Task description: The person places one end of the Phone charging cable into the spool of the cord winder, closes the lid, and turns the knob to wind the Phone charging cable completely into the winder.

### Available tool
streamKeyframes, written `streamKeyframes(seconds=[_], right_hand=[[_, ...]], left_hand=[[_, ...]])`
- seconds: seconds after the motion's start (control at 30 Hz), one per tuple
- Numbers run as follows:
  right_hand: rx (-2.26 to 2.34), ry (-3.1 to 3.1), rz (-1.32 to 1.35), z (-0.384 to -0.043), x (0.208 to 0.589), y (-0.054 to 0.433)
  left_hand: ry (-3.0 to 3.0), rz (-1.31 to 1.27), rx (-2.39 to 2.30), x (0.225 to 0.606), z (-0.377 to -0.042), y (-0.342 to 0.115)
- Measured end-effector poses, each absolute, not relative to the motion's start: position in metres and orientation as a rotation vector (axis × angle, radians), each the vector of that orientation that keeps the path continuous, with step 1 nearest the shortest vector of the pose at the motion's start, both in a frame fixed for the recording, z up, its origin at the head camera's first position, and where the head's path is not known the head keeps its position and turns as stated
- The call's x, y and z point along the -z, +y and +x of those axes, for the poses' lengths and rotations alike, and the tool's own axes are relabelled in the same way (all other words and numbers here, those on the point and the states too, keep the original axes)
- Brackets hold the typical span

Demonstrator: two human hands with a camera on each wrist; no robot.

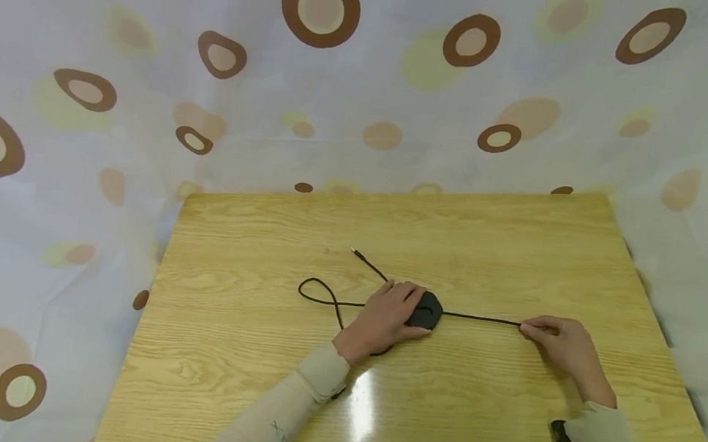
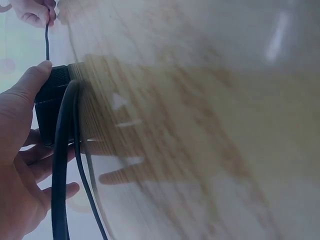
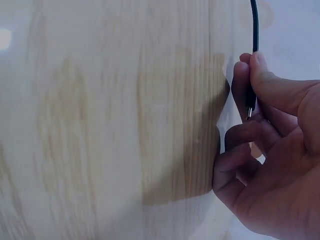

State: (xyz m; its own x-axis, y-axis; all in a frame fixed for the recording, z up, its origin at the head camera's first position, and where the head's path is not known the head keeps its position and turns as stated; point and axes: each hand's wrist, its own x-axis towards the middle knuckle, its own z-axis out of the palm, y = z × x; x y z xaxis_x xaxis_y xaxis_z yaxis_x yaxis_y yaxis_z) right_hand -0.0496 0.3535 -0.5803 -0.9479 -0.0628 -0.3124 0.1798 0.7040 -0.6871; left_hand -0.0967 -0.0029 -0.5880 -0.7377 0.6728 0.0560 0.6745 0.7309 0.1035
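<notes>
My left hand grips a flat black six-sided block on the wooden table, thumb on one side and fingers on the other. A curved mark shows on its top face. From the block's right side a thin black cable runs straight to my right hand. There, thumb and forefinger pinch the cable near its end, and a small metal-tipped plug sticks out below them in the right wrist view. Left of the block, more cable comes out and makes a loop; part of it lies hidden under my left hand and forearm.
Another cable end with a metal-tipped plug lies behind my left hand. The wood-grain table carries a bright light reflection near the front. A patterned cloth with brown rings hangs behind and at both sides of the table.
</notes>
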Motion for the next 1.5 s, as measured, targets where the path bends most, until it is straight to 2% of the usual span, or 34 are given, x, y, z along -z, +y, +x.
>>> streamKeyframes(seconds=[0.33, 0.6, 0.83, 1.1, 1.5], right_hand=[[1.118, 2.629, 0.230, -0.041, 0.577, 0.373], [0.998, 2.677, 0.062, -0.047, 0.574, 0.366], [0.908, 2.724, 0.020, -0.044, 0.572, 0.352], [0.923, 2.777, -0.060, -0.051, 0.573, 0.316], [0.893, 2.753, -0.252, -0.079, 0.574, 0.230]], left_hand=[[-2.877, -1.141, 0.127, 0.592, -0.096, -0.001], [-2.919, -1.130, 0.168, 0.586, -0.100, -0.002], [-2.929, -1.148, 0.172, 0.585, -0.099, -0.001], [-3.008, -1.108, 0.341, 0.582, -0.106, -0.015], [-3.054, -1.100, 0.516, 0.580, -0.110, -0.029]])
